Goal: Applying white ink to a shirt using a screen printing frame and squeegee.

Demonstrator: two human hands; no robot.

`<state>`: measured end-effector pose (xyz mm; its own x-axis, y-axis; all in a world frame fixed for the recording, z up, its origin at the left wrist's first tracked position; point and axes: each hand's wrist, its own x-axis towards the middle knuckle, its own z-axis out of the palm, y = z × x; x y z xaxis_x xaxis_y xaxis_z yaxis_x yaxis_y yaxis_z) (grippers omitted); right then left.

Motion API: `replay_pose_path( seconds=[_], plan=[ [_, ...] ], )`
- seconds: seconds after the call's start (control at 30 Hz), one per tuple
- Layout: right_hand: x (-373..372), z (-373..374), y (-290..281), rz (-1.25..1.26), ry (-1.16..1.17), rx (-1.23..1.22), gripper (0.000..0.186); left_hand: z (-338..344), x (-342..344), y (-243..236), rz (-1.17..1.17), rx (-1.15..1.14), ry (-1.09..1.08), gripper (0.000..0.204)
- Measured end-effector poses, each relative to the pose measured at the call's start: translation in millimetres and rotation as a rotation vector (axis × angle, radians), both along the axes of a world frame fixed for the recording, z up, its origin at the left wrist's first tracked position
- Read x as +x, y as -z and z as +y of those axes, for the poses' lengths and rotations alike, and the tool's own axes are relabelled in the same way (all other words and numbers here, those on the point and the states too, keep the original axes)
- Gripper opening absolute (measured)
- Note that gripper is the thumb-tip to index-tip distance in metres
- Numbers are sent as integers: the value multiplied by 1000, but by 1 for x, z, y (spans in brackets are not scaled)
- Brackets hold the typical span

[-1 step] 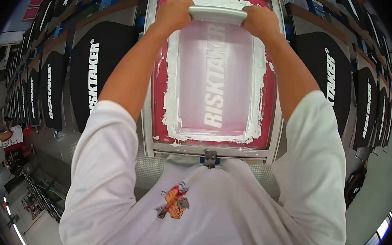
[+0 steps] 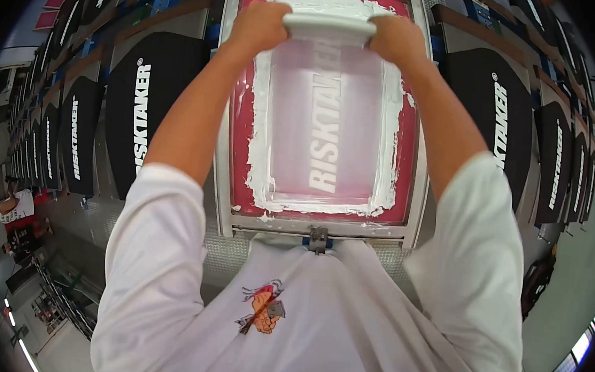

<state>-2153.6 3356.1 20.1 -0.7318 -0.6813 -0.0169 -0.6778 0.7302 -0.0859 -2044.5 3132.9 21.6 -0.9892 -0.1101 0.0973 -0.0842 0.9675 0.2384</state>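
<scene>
My left hand is wrapped round the left end of a pale squeegee, and my right hand grips its right end. The squeegee lies crosswise near the far end of a screen-printing screen with a metal frame. Thick white ink rings the pale mesh, where large block lettering shows through. Outside the ink runs a red-pink border. The squeegee's blade edge is blurred, and my fingertips are hidden behind its bar.
Black printed fabric panels on boards flank the screen, one nearest on the left and one on the right; more stand in rows beyond. A metal clamp sits at the frame's near edge, by my shirt. Another person is far left.
The squeegee has shifted slightly toward me and looks more blurred, with both hands still around it. My elbows and sleeves have moved a little.
</scene>
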Motion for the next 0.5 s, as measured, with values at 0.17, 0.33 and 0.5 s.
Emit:
replay_pose_path(
  seconds=[0.17,0.33,0.5],
  plan=[
    [192,103,-18,-349,-18,44,39,83,203,-21,-158,59,93,26],
    [260,140,19,10,-120,-475,19,147,279,16,174,223,-23,22],
    [113,53,37,41,-20,-310,26,53,126,47,404,73,45,24]
  ],
)
